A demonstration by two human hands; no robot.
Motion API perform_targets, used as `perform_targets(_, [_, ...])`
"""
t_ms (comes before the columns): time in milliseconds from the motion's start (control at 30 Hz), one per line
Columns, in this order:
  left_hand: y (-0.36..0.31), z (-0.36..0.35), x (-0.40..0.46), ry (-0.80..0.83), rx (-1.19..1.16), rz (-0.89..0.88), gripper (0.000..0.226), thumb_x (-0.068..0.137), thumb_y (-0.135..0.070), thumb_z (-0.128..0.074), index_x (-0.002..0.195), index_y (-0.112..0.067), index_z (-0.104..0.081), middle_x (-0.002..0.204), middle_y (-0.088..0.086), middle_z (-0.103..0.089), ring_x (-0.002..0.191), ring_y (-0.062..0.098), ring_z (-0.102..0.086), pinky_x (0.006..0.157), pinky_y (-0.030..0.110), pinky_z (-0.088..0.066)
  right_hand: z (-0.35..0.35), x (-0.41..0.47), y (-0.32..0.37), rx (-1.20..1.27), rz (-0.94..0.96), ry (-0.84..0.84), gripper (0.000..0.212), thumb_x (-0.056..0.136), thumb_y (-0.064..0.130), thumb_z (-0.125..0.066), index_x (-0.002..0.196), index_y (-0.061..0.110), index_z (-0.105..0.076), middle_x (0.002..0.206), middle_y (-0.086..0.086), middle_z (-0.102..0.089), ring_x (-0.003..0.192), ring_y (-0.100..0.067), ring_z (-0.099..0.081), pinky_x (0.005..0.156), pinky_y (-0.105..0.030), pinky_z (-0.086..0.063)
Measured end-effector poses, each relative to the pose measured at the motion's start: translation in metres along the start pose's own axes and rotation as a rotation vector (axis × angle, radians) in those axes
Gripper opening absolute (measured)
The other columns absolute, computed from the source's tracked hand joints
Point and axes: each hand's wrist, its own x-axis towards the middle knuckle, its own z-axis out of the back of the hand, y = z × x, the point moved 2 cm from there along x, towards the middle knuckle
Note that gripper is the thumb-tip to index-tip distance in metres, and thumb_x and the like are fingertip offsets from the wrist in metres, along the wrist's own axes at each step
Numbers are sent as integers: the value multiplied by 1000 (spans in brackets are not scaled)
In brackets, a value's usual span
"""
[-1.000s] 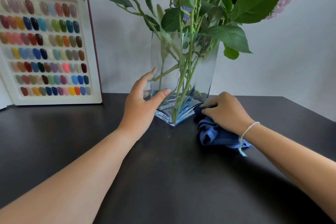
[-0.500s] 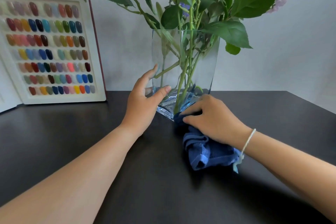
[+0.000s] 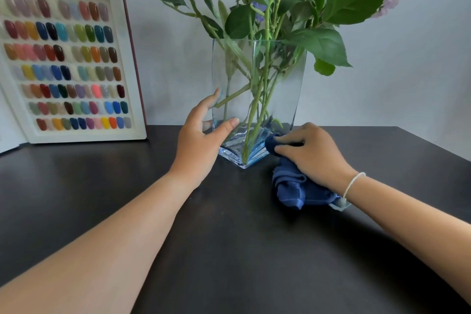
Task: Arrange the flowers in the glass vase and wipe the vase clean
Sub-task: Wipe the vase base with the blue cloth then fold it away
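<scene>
Dark table (image 3: 229,250): near half bare, ample room for both forearms. Right hand (image 3: 313,153), 3 o'clock of the vase foot: fingers curled tight on a bunched blue cloth (image 3: 293,188), pressed to the base. Left hand (image 3: 201,140), 9 o'clock: fingers spread wide, flat against the glass, bracing. Glass vase (image 3: 257,89): upright, mid-table, stems inside. Flowers (image 3: 285,7): top-heavy, leaning toward 2 o'clock; a hard sideways rub likely slides or tips it. Colour swatch board (image 3: 68,58): propped at 10 o'clock, limits leftward room
</scene>
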Motion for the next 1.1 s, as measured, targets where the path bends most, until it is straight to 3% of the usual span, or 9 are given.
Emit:
perform_targets(233, [0,1,0,14,-1,0,55,80,-34,-66,125,-52,-41,137,-16,-44,117,13,-52,93,19,-40,1,0,10,-139,74,254,21,81,16,-62,97,24,-72,79,20,-40,74,5,-41,66,7,-28])
perform_targets(367, [3,0,1,29,14,8,56,79,-35,-66,128,-49,-40,138,-12,-46,120,15,-51,99,25,-41,12,3,18,-17,93,-21,20,83,16,-62,98,24,-71,84,12,-43,78,3,-45,69,7,-28])
perform_targets(467, [0,1,0,20,21,-13,54,80,-34,-65,125,-49,-41,133,-20,-44,121,-2,-42,90,3,-36,22,8,28,73,154,-237,21,83,13,-62,100,20,-71,91,5,-45,81,8,-45,73,8,-27])
perform_targets(533, [-2,1,0,19,26,-24,54,80,-34,-65,126,-49,-41,130,-24,-42,118,-9,-39,87,-4,-31,21,8,32,88,174,-259,21,83,12,-62,101,19,-70,95,1,-46,82,8,-45,74,7,-27])
perform_targets(633, [-2,1,-1,30,9,-12,53,80,-33,-66,124,-51,-41,133,-20,-45,122,6,-46,100,18,-38,11,0,28,56,154,-127,23,82,11,-63,104,16,-69,95,-1,-46,80,3,-46,73,6,-29])
perform_targets(767, [-7,2,-3,22,21,-2,50,80,-36,-65,114,-61,-38,115,-40,-39,115,1,-47,83,1,-38,-2,-9,23,-138,155,192,23,82,16,-63,103,20,-70,97,3,-45,81,-7,-46,73,-5,-30])
perform_targets(833, [-8,1,-3,27,20,-1,49,80,-37,-64,110,-63,-37,113,-42,-38,122,3,-44,88,6,-36,-6,-9,24,-256,138,343,23,84,19,-60,104,25,-69,100,6,-43,87,-9,-45,78,-13,-29])
perform_targets(1000, [-6,2,-2,24,16,-3,50,80,-35,-65,116,-58,-38,119,-34,-41,123,5,-45,89,9,-37,-6,-8,25,-267,130,359,23,84,20,-59,104,27,-69,97,8,-42,87,-8,-44,78,-15,-29])
perform_targets(1100, [-5,2,-2,25,16,-11,50,80,-35,-65,115,-60,-38,116,-38,-40,124,6,-45,97,15,-36,-4,-9,25,-209,166,289,21,84,18,-59,102,23,-70,92,9,-42,89,-3,-40,75,-8,-25])
